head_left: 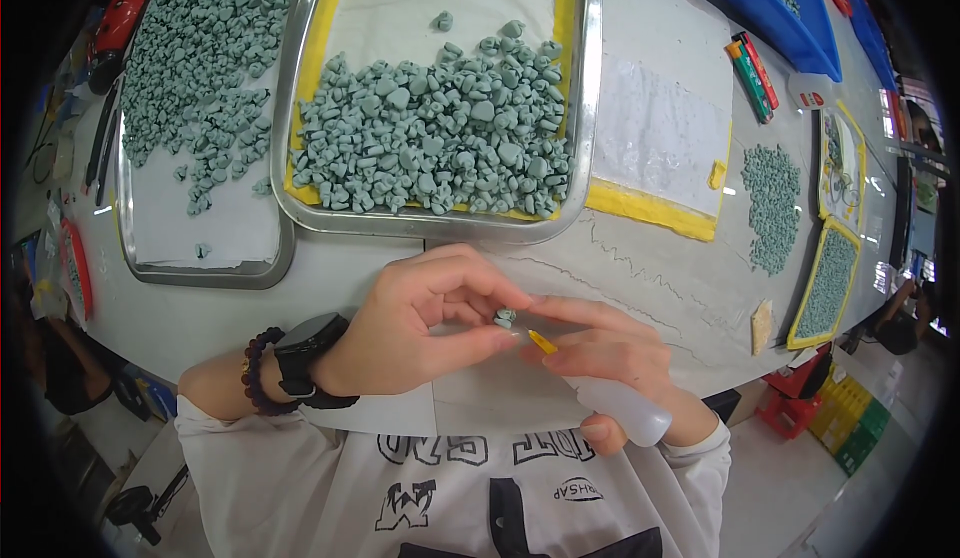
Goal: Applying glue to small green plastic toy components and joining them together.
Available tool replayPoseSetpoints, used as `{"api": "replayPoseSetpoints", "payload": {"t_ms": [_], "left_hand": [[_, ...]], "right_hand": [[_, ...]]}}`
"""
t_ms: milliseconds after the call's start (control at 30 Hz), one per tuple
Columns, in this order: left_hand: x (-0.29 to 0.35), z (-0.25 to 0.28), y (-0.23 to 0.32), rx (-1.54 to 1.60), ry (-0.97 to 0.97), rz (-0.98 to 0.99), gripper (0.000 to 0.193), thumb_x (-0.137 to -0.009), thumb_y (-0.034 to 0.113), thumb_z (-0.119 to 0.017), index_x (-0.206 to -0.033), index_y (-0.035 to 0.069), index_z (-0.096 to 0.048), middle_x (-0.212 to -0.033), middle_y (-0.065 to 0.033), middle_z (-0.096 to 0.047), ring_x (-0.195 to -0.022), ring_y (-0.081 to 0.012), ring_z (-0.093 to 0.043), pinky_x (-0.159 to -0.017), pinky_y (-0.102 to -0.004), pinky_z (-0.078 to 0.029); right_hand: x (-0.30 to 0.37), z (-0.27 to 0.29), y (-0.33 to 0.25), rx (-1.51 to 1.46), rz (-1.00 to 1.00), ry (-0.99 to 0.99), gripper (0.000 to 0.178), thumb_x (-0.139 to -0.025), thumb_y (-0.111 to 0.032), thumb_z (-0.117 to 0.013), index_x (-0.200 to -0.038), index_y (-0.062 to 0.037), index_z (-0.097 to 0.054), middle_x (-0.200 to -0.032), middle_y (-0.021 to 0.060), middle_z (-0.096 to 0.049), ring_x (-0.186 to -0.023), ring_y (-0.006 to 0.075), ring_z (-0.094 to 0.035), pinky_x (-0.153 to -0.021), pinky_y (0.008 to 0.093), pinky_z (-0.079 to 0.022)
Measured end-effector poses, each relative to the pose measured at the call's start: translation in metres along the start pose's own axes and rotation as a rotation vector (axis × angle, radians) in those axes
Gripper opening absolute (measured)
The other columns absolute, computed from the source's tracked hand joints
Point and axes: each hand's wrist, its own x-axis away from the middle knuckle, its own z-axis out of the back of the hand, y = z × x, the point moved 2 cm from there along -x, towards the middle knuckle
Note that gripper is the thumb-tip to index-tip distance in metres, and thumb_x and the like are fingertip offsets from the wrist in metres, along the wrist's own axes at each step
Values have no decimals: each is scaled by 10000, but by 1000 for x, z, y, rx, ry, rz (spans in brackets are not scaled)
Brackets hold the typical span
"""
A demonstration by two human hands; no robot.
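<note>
My left hand (410, 323), with a black watch on its wrist, pinches a small grey-green molded piece (505, 316) between thumb and fingertips. In my right hand (630, 358) is a translucent white squeeze bottle (640, 416), held tilted, with a narrow yellow part (542, 342) near its nozzle end pointing toward the piece. My right index fingertip meets the left fingertips just above the piece. Right beyond my hands, a metal tray (430, 224) with yellow-taped edges holds a heap of similar grey-green pieces (430, 128).
A second tray (215, 276) of such pieces lies at the left. To the right are a white board (660, 98) with yellow tape, two marker-like tubes (752, 78), a spread of tiny green pieces (772, 208), a yellow-edged tray (800, 333) and a blue bin (800, 43).
</note>
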Motion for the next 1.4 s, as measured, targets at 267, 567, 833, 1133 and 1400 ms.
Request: {"api": "replayPoseSetpoints", "payload": {"t_ms": [267, 567, 833, 1133, 1400], "left_hand": [[1, 0, -1, -22, 12, -8, 301, -749, -142, -628, -1029, -40, -587, -1021, -77, -507, -890, -101, -560, -754, -217, -501], [-2, 0, -4, 3, 24, 13, 302, -751, -169, -596, -1038, -87, -559, -1054, -102, -490, -902, -123, -581, -798, -229, -526], [-2, -2, -2, 6, -7, 26, 310, -762, -177, -561, -1059, -87, -546, -1075, -107, -478, -917, -128, -585, -844, -255, -529], [-2, 0, -2, 26, 3, 7, 300, -778, -166, -551, -1066, -84, -546, -1077, -104, -482, -931, -130, -585, -850, -255, -523], [0, 1, -2, 17, -41, -13, 301, -790, -144, -556, -1081, -66, -556, -1081, -98, -493, -979, -144, -577, -847, -243, -510]], "right_hand": [[-8, 25, -20, 211, 100, -42, 354, -844, -341, -593, -942, -2, -581, -873, 131, -654, -954, 363, -618, -736, 433, -515], [8, 52, -6, 1111, -8, 65, 363, -628, -58, -676, -988, -54, -631, -918, 87, -604, -937, 308, -581, -776, 373, -458], [82, 124, -16, 1172, -449, 647, 153, -722, 42, -663, -864, -3, -626, -822, 90, -583, -769, 221, -560, -694, 303, -441], [89, 136, 0, 1292, -433, 572, 120, -727, 15, -676, -832, -10, -622, -806, 87, -580, -747, 215, -556, -668, 293, -430], [64, 99, -23, 1091, -269, 560, 134, -680, 53, -663, -781, -17, -608, -784, 87, -564, -725, 237, -537, -665, 329, -433]]}}
